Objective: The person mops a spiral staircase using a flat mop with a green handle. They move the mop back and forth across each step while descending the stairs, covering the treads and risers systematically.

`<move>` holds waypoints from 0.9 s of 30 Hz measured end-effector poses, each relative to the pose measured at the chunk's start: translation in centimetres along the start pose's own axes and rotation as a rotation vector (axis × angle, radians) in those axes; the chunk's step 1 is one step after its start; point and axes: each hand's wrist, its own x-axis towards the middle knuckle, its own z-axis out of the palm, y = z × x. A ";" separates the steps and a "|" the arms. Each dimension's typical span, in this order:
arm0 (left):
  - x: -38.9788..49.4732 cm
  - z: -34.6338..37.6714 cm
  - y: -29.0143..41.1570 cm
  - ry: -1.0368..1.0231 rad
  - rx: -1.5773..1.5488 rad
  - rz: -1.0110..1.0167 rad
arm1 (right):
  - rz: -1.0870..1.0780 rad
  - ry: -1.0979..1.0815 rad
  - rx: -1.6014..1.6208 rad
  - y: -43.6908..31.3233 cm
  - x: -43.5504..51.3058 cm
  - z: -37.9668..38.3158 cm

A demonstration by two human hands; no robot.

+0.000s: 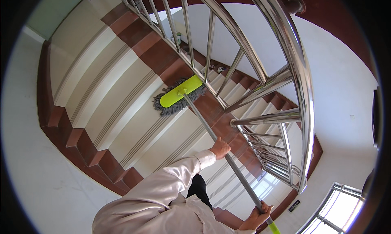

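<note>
My left hand grips the middle of the grey pole of a flat mop. Lower on the same pole, my right hand is closed around it, just above a lime-green grip section. The mop's lime-green head sits at the far end of the pole. Its grey fringed pad rests on a stair tread, spanning cream tile and the red-brown tiled border. One end of the head reaches the foot of the stainless steel railing.
Curved steel handrails run close on the right. Beyond the balusters another flight of steps is visible, with small objects along its edge. A white wall with stepped red-brown skirting bounds the left. A barred window is at lower right.
</note>
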 end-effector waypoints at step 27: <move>-11.6 -1.1 6.1 0.216 -0.342 -0.028 | 0.048 -0.392 0.161 -8.7 -3.3 1.5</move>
